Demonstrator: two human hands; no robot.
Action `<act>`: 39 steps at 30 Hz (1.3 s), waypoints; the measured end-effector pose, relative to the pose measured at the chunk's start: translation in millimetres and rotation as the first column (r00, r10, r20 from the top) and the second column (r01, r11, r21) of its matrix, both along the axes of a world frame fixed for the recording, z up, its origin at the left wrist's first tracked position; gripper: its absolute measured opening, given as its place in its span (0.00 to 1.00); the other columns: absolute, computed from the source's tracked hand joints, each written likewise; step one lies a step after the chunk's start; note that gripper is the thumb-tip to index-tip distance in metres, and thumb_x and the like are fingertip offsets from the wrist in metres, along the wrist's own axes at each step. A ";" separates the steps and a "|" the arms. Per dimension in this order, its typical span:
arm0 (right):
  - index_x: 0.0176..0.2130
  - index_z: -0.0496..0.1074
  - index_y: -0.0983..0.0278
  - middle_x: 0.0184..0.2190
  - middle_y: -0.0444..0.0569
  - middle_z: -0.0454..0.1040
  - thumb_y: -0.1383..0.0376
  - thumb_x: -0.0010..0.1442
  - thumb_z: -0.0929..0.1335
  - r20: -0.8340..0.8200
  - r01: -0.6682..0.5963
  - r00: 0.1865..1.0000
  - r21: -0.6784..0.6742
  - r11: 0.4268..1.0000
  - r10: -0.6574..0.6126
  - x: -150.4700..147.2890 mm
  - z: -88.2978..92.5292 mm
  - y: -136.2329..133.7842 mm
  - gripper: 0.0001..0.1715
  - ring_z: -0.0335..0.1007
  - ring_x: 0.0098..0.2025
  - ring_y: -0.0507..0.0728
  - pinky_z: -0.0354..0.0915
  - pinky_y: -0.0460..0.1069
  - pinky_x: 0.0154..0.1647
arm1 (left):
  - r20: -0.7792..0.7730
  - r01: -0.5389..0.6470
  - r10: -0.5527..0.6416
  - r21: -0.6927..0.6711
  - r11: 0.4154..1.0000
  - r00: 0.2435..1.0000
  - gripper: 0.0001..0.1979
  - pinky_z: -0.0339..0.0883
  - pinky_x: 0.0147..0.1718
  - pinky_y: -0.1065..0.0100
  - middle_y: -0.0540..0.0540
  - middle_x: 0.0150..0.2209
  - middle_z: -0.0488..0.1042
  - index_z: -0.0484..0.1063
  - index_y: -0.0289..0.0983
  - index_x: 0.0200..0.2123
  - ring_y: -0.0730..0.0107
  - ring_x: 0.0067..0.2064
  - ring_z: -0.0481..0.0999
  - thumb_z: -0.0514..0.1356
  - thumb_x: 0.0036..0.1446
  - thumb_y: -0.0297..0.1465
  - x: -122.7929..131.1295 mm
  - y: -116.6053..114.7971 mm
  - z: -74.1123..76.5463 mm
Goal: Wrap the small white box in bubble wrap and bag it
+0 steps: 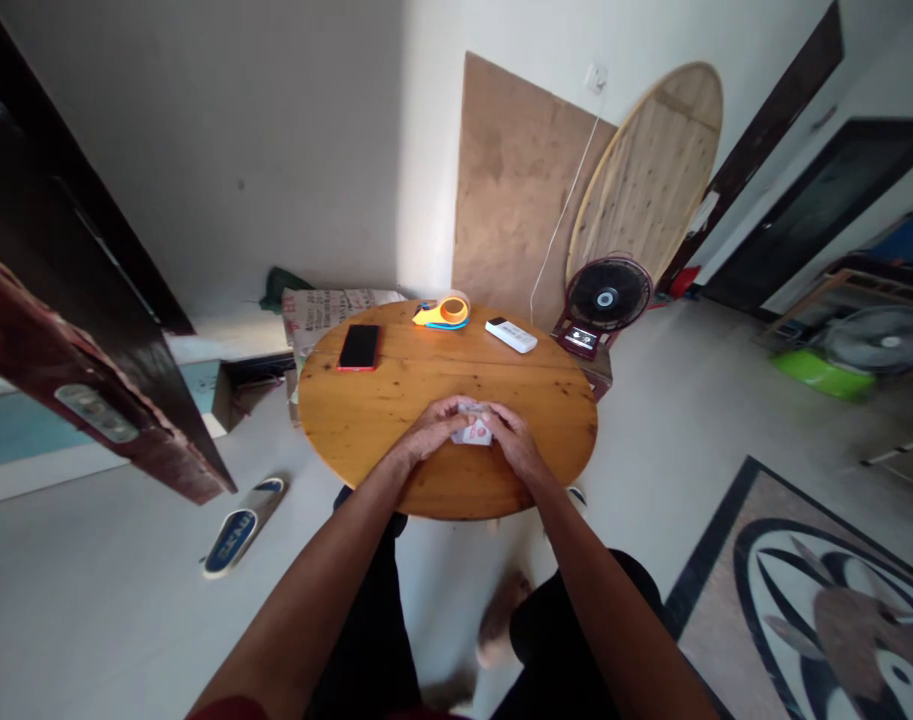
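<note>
Between my two hands, over the near half of the round wooden table [396,385], is a small white pack with red print [475,431], about the size of a deck of cards. My left hand [435,428] grips its left side, thumb across the upper face. From the right, my right hand [510,436] closes on the other side, its thumb close to the left one. Fingers cover the pack's edges, so whether it is a box or a stack of cards I cannot tell.
On the table's far side lie a red-edged phone [359,347], an orange tape dispenser [445,312] and a white remote control [511,335]. A dark fan [607,297] stands behind to the right. A slipper [244,528] lies on the floor, near the wooden door [88,370] at left.
</note>
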State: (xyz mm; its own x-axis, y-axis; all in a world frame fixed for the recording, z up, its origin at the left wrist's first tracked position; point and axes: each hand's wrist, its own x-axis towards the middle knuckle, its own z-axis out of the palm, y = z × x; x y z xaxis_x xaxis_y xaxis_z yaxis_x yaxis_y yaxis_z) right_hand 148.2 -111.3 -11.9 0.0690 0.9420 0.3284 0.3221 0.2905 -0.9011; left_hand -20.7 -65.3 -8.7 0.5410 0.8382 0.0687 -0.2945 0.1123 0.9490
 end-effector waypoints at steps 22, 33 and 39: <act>0.48 0.75 0.61 0.48 0.53 0.74 0.60 0.66 0.60 0.512 0.057 0.817 0.386 0.921 -0.265 -6.2 -2.4 -14.2 0.19 0.69 0.50 0.58 0.65 0.54 0.55 | -0.070 0.034 -0.022 0.182 0.983 0.997 0.22 0.64 0.38 0.70 0.48 0.36 0.75 0.72 0.34 0.42 0.71 0.35 0.72 0.67 0.46 0.40 -2.7 -2.2 -3.1; 0.46 0.76 0.61 0.46 0.53 0.74 0.61 0.65 0.62 0.521 0.022 0.817 0.400 0.916 -0.247 -7.8 3.3 -16.0 0.17 0.69 0.48 0.58 0.66 0.54 0.52 | -0.081 0.027 -0.012 0.182 0.983 0.997 0.21 0.64 0.37 0.71 0.49 0.35 0.74 0.73 0.35 0.42 0.73 0.35 0.71 0.66 0.48 0.41 -3.2 -2.6 -4.8; 0.47 0.75 0.62 0.47 0.53 0.73 0.63 0.64 0.62 0.528 0.025 0.810 0.401 0.916 -0.254 -8.2 1.8 -17.0 0.16 0.68 0.49 0.59 0.65 0.54 0.53 | -0.086 0.002 0.013 0.176 0.984 0.996 0.21 0.64 0.36 0.71 0.49 0.35 0.74 0.72 0.35 0.42 0.73 0.34 0.71 0.66 0.48 0.41 -2.5 -3.8 -2.1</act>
State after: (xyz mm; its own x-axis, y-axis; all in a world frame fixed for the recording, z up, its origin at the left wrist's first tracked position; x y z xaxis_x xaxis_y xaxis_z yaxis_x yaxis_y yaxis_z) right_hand 140.1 -128.3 -10.1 -0.1126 0.7428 0.6600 0.7958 0.4651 -0.3878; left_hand -23.2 -69.2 -10.7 0.5468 0.8202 0.1682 -0.2103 -0.0600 0.9758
